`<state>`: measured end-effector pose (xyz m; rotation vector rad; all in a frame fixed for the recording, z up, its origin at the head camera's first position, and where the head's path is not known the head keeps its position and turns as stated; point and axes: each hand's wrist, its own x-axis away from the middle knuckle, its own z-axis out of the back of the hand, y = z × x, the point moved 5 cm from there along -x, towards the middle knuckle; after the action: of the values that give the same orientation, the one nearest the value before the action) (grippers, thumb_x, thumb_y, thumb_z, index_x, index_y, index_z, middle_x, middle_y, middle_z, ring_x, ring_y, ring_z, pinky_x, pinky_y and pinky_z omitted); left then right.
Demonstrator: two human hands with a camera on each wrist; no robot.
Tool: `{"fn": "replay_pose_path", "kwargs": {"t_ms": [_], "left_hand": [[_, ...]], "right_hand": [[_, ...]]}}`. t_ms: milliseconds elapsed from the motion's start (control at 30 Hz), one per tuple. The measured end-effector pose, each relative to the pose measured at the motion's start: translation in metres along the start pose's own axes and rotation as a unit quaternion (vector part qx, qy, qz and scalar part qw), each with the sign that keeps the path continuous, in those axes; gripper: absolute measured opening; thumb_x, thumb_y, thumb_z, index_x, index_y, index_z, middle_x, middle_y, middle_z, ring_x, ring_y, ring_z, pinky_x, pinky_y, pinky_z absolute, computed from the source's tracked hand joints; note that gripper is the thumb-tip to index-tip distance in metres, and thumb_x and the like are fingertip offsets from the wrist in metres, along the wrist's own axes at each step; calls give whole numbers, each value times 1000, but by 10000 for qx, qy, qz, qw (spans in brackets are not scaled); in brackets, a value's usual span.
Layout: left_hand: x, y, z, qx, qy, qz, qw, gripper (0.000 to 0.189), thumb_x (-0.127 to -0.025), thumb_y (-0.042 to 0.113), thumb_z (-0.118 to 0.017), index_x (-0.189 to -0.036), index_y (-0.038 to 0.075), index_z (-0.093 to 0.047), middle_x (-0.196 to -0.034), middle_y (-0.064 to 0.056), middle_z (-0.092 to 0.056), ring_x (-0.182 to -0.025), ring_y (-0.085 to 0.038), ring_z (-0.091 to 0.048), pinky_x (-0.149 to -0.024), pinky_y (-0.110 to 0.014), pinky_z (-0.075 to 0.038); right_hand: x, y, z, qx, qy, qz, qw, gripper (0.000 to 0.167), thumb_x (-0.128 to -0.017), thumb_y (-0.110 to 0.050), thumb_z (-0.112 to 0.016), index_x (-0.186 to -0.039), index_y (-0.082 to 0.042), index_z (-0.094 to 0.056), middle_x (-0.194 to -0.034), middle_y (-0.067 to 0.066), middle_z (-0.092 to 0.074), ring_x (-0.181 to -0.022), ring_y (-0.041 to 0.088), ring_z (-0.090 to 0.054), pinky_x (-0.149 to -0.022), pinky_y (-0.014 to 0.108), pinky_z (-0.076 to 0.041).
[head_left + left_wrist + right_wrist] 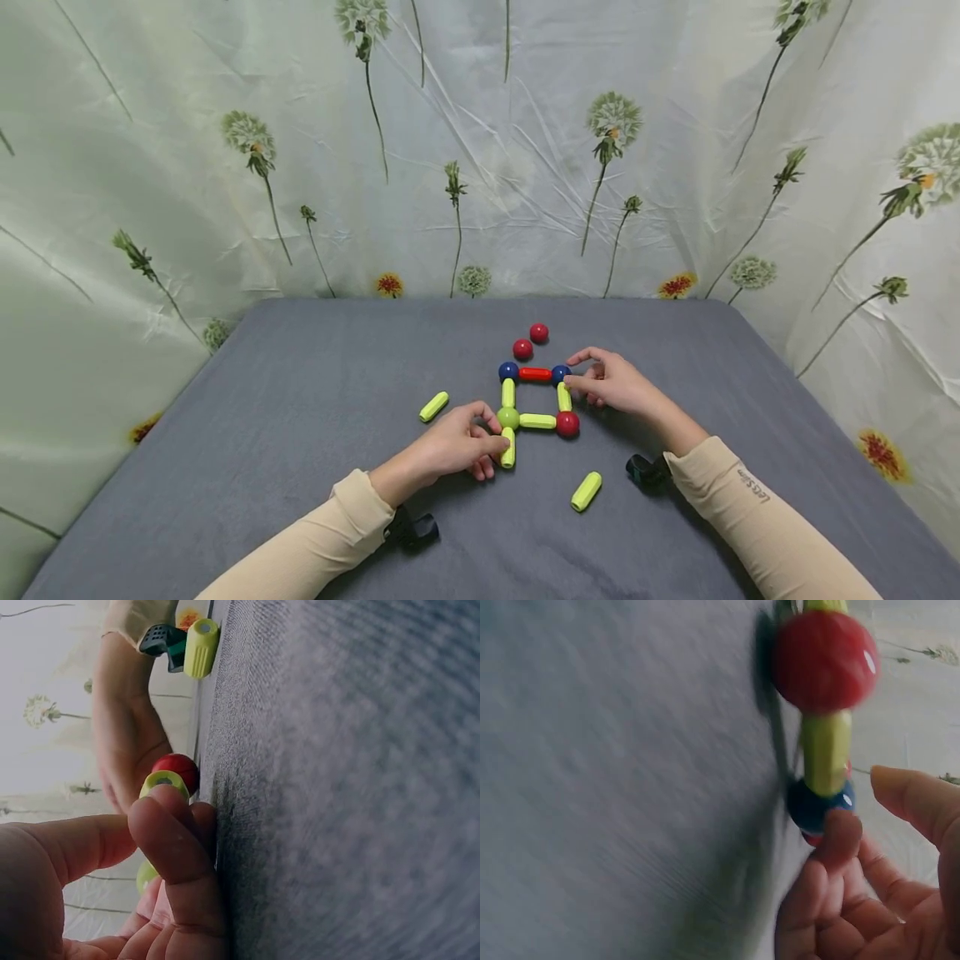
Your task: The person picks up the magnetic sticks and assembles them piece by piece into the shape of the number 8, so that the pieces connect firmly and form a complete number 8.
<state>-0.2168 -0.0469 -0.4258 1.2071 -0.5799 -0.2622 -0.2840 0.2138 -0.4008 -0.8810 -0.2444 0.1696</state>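
A flat figure of magnetic rods and balls lies on the grey cloth. Its square has two blue balls (508,372) joined by a red rod (536,375), a green ball (508,418), a red ball (567,424) and yellow-green rods (537,422) between. My left hand (459,440) pinches a yellow-green rod (508,450) that reaches toward me from the green ball. In the left wrist view, fingertips cover part of that rod. My right hand (617,382) is at the far-right blue ball (819,804); one fingertip touches it while another finger stands apart.
Two loose red balls (522,349) lie beyond the figure. One loose yellow-green rod (433,407) lies left of it, another (587,492) to the near right. The grey-covered table (300,375) meets a dandelion-print curtain (525,167) at its back edge.
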Motion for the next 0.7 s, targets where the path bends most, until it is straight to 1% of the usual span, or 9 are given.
{"fn": "replay_pose_path", "kwargs": {"t_ms": [133, 200, 300, 367, 533, 700], "left_hand": [[-2, -2, 0, 73, -69, 29, 9999, 25, -98, 20, -73, -111, 8, -55, -79, -5, -73, -58, -14, -65, -58, -27, -57], [-2, -3, 1, 91, -97, 21, 9999, 25, -98, 19, -73, -111, 8, -55, -79, -5, -73, -58, -14, -65, -58, -27, -57], [-2, -3, 2, 106, -113, 13, 9999, 25, -98, 19, -73, -111, 8, -55, -79, -5, -73, -57, -14, -65, -57, -26, -57], [-2, -3, 2, 129, -123, 3, 9998, 25, -98, 18, -73, -111, 7, -55, -79, -5, -73, -58, -14, -65, -57, -26, -56], [-2, -4, 2, 176, -146, -14, 9997, 25, -98, 17, -73, -111, 7, -55, -80, -6, -73, -58, -14, -65, -57, -26, -56], [-3, -4, 2, 201, -168, -9, 9997, 26, -98, 18, -73, -111, 6, -55, -81, -6, -74, -58, -14, -65, -57, -26, -56]], "right_hand": [[-4, -8, 14, 465, 371, 302, 9978, 37, -101, -29, -69, -128, -5, -64, -89, 15, -68, -71, 24, -61, -60, 30, -47], [-8, -12, 18, 634, 475, 381, 9961, 35, -101, -30, -69, -127, -6, -66, -92, 15, -69, -75, 26, -65, -63, 29, -47], [-14, -17, 22, 836, 527, 402, 9943, 35, -101, -30, -69, -126, -7, -67, -96, 13, -71, -80, 26, -70, -67, 31, -48], [-19, -21, 22, 958, 512, 378, 9934, 34, -101, -30, -69, -126, -8, -67, -99, 12, -72, -83, 27, -72, -69, 30, -49], [-29, -31, 17, 1209, 330, 325, 9916, 34, -101, -30, -68, -129, -10, -67, -111, 14, -74, -89, 27, -73, -73, 30, -51], [-40, -38, 11, 1374, 191, 288, 9899, 35, -102, -30, -67, -132, -12, -66, -117, 14, -73, -90, 25, -74, -75, 30, -52]]}}
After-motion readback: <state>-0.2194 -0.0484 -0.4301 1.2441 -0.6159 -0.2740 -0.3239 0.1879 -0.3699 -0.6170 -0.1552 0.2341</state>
